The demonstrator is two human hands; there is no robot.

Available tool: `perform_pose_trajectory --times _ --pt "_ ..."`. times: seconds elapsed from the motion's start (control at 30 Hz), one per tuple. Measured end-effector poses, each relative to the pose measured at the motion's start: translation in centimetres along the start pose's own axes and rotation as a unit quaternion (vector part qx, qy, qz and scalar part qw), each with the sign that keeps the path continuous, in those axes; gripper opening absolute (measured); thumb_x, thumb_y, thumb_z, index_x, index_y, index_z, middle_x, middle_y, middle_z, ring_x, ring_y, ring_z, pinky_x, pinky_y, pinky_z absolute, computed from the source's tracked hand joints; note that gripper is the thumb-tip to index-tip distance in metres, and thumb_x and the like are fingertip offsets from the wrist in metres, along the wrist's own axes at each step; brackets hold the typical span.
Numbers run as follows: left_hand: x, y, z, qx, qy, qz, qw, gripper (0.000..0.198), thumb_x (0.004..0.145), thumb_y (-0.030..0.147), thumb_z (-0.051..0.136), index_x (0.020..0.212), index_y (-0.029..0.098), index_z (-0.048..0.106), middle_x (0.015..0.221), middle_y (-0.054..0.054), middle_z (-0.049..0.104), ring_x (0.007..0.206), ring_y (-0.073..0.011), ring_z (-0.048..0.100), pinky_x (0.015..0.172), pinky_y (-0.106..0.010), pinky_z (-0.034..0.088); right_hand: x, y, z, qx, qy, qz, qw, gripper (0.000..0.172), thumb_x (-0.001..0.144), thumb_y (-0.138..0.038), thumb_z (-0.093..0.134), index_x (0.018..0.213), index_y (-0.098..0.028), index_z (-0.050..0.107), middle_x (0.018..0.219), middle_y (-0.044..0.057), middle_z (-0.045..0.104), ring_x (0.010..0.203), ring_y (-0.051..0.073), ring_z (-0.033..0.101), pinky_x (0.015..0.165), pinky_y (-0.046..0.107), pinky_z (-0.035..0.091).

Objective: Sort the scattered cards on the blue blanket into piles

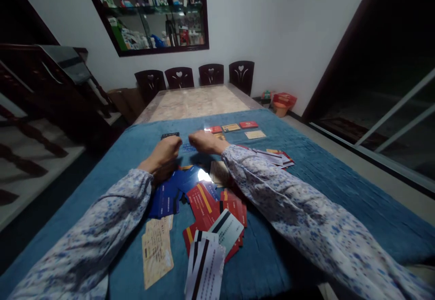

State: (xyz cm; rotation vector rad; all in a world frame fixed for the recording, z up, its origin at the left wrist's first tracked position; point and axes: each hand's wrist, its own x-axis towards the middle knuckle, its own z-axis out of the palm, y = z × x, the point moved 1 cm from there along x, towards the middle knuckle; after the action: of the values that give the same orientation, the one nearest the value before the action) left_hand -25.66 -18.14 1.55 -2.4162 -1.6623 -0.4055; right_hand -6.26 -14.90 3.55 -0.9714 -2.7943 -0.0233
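Note:
My left hand (pixel 167 150) is closed, its knuckles toward me, over the blue cloth just left of a small blue card (pixel 189 148). My right hand (pixel 206 142) is closed on the card's other side, partly overlapping it. Both hands' fingertips are hidden, so I cannot tell whether either pinches this card. Behind my left hand lies a black card (pixel 170 135). Nearer me are overlapping blue cards (pixel 165 200), a heap of red cards (pixel 204 202), white cards with dark stripes (pixel 206 270) and cream cards (pixel 157 250). A beige card (pixel 219 173) lies beside my right forearm.
Beyond my right hand lie red cards (pixel 248 124), a yellow card (pixel 230 128) and a cream card (pixel 255 134). More striped cards (pixel 272 157) are fanned right of my sleeve. The blue cloth (pixel 326 177) covers the near table; chairs (pixel 211 74) stand at the far end.

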Motion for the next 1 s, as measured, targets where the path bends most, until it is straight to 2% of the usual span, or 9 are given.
perform_pose_trajectory --times 0.17,0.4,0.7,1.0 --pt "0.7 4.0 1.4 -0.012 -0.006 0.026 1.000 0.021 0.087 0.008 0.049 0.088 0.016 0.068 0.090 -0.011 0.071 0.086 -0.0231 0.066 0.082 -0.033 0.052 -3.6 2.0 0.1 0.008 0.009 0.013 1.000 0.027 0.099 -0.013 0.048 0.109 -0.013 0.074 0.113 0.016 0.075 0.098 0.023 0.068 0.076 0.029 0.040" --pt "1.9 9.5 2.8 -0.034 -0.008 0.086 0.996 0.021 0.086 0.005 0.051 0.096 0.015 0.067 0.095 -0.011 0.070 0.090 -0.0231 0.065 0.084 -0.033 0.053 -8.7 5.6 1.0 0.023 0.023 0.044 0.999 0.022 0.095 -0.012 0.053 0.104 -0.015 0.073 0.106 0.013 0.075 0.090 0.020 0.064 0.072 0.028 0.035" --pt "4.9 13.9 5.2 -0.011 -0.021 0.135 0.991 0.022 0.086 0.003 0.050 0.095 0.013 0.068 0.097 -0.014 0.069 0.091 -0.0242 0.065 0.083 -0.034 0.052 -14.6 10.6 1.7 0.014 0.032 0.098 0.995 0.015 0.089 -0.013 0.057 0.089 -0.016 0.072 0.091 0.009 0.068 0.078 0.017 0.055 0.069 0.027 0.033" --pt "6.2 18.1 5.0 -0.062 -0.036 0.166 0.984 0.025 0.081 -0.001 0.052 0.091 0.013 0.071 0.090 -0.011 0.069 0.087 -0.0227 0.064 0.083 -0.033 0.053 -18.9 13.3 1.6 0.049 0.055 0.148 0.986 0.011 0.084 -0.011 0.060 0.084 -0.016 0.070 0.088 0.008 0.067 0.077 0.017 0.056 0.070 0.026 0.037"
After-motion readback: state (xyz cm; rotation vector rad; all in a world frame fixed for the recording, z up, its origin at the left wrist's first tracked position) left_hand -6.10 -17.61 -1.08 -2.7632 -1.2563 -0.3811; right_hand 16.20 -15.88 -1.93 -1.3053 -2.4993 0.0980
